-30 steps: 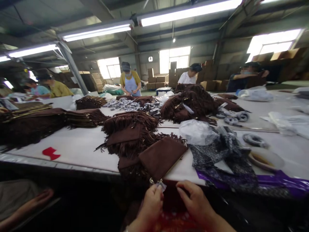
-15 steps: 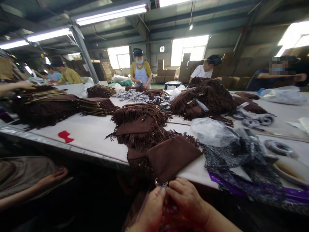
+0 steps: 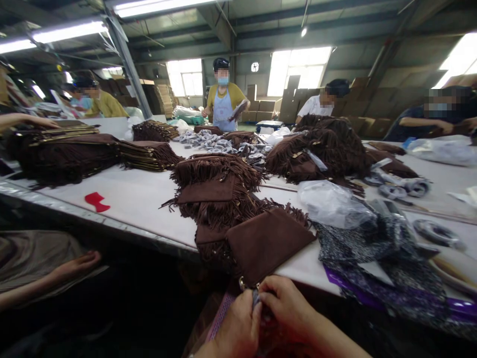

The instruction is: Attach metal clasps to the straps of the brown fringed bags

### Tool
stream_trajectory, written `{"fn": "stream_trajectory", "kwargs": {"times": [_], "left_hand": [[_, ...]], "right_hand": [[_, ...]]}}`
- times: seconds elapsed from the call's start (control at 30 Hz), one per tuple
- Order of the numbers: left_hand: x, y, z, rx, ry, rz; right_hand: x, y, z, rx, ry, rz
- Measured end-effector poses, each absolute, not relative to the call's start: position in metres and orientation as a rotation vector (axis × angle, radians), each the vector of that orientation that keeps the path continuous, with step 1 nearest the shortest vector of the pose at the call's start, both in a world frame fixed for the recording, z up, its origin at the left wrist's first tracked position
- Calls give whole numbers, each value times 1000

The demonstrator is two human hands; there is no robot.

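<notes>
A flat brown fringed pouch (image 3: 268,241) lies at the table's front edge, its near corner pointing toward me. At that corner a gold-coloured ring (image 3: 242,283) hangs just beyond my fingers. My left hand (image 3: 238,318) is closed, thumb and forefinger pinching a small grey wrapped piece (image 3: 255,297), perhaps a strap end. From the right, my right hand (image 3: 281,298) is closed on the same piece, fingertips touching my left ones. My fingers cover most of it. Behind the pouch is a heap of brown fringed pouches (image 3: 206,191).
Stacked pouches (image 3: 63,151) stand at the left, with a person's hand (image 3: 40,122) on top. Grey coiled straps (image 3: 212,141) lie mid-table. On the right are a clear plastic bag (image 3: 335,204) and speckled dark cloth (image 3: 372,248). A red scrap (image 3: 97,201) lies front left.
My left hand has turned, its back now more toward the camera; both hands stay at the pouch corner. Across the table, the person in the apron has straightened and lifted a brown item.
</notes>
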State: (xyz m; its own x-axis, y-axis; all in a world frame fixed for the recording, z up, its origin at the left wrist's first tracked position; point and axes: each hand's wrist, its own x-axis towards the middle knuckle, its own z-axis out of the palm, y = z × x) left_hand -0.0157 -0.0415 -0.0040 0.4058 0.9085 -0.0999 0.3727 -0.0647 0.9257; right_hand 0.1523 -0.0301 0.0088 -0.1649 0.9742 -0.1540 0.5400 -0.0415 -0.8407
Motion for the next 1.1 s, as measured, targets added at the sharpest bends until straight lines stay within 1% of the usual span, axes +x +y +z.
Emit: {"fn": "stream_trajectory", "kwargs": {"times": [0.07, 0.17, 0.3, 0.4, 0.5, 0.63, 0.8, 1.1], "left_hand": [[-14, -40, -7, 1656, 1136, 626], [-12, -40, -10, 1650, 1171, 628], [-9, -41, -4, 1581, 1212, 636], [-7, -42, 3, 1531, 1194, 633], [-7, -42, 4, 1552, 1165, 654], [-10, -44, -5, 1698, 1178, 691], [-11, -47, -14, 1779, 1211, 631], [-5, -45, -12, 1600, 1220, 665]], "right_hand": [[152, -28, 6, -1618, -1674, 1178], [155, -28, 8, -1595, -1723, 1096], [164, -31, 22, -1434, -1865, 912], [168, -32, 31, -1321, -2038, 906], [165, -30, 34, -1313, -2209, 872], [161, -26, 28, -1346, -2290, 810], [161, -24, 18, -1321, -2339, 714], [157, -29, -2, -1286, -2489, 327]]}}
